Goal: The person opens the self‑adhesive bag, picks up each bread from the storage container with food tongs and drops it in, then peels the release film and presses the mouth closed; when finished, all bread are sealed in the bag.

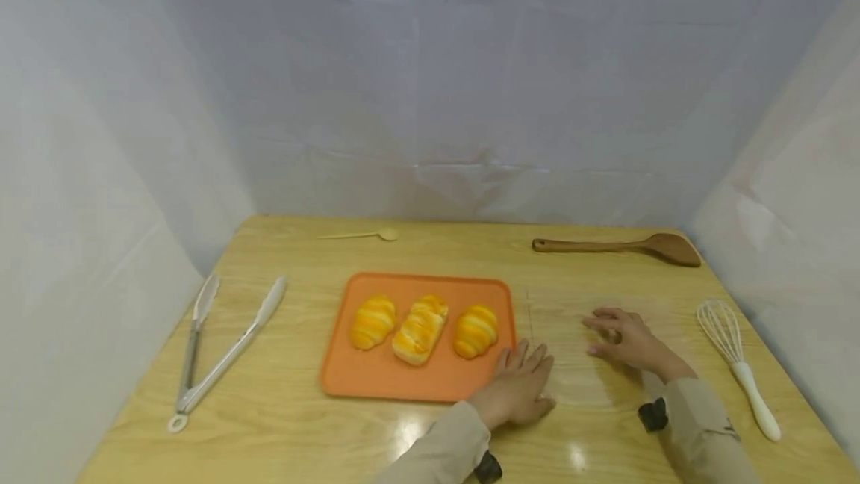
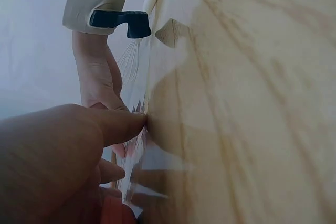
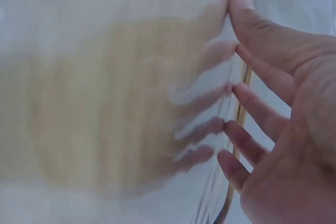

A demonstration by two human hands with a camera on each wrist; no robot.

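Beside the tray's lower right corner, my left hand (image 1: 513, 391) rests with its fingers spread, on or over the left part of a thin see-through plastic sheet or bag (image 1: 571, 387). My right hand (image 1: 631, 342) is over the plastic's right part. In the right wrist view its spread fingers (image 3: 257, 106) touch down at their tips, with nothing gripped. The plastic's outline is faint, so I cannot tell its exact kind. On the orange tray (image 1: 430, 387) lie two croissant-shaped breads (image 1: 372, 322) (image 1: 475, 331) and a loaf-shaped bread (image 1: 420, 329) between them.
Metal tongs (image 1: 228, 357) lie spread at the left of the wooden table (image 1: 282, 424). A small pale spoon (image 1: 386, 234) lies at the back, a wooden spatula (image 1: 672, 249) at the back right. A white-handled whisk (image 1: 755, 398) is near the right edge. White sheeting encloses the table.
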